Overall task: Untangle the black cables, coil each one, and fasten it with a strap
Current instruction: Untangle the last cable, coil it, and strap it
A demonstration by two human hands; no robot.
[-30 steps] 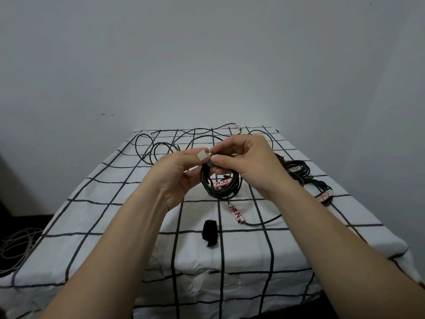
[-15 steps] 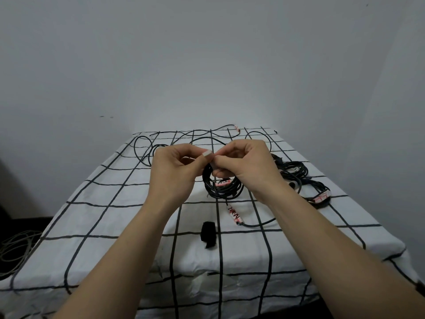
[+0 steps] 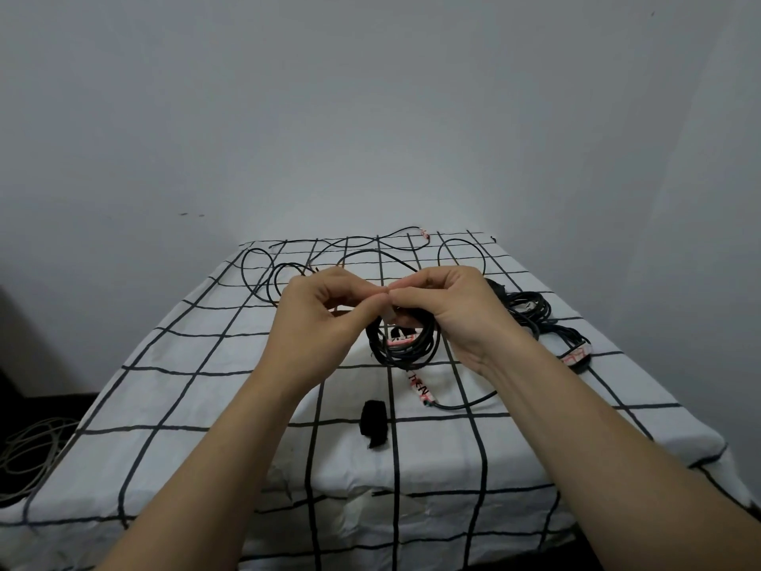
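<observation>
Had rolled the left hand (image 3: 321, 327) knuckles-up since a second before, when its palm faced the camera. Kept the right hand (image 3: 457, 319) much where it was, thumb tips of both touching above the middle of the counter (image 3: 173, 405). Held the coiled black cable (image 3: 412, 360) just under those tips as before. Curled the left fingers (image 3: 350, 300) into a pinch at the coil's top and clamped the right fingers round its upper strands. Left the black strap (image 3: 374, 422) unmoved on the cloth near the front edge, the second coil (image 3: 531, 307) at the right, and the loose cable (image 3: 372, 250) at the far end. Could not tell whether the coil touched the cloth. Could not make out the small pale piece (image 3: 389, 323) under the thumbs, nail or tab. Could read only part of the pink-lettered label (image 3: 418, 389).
</observation>
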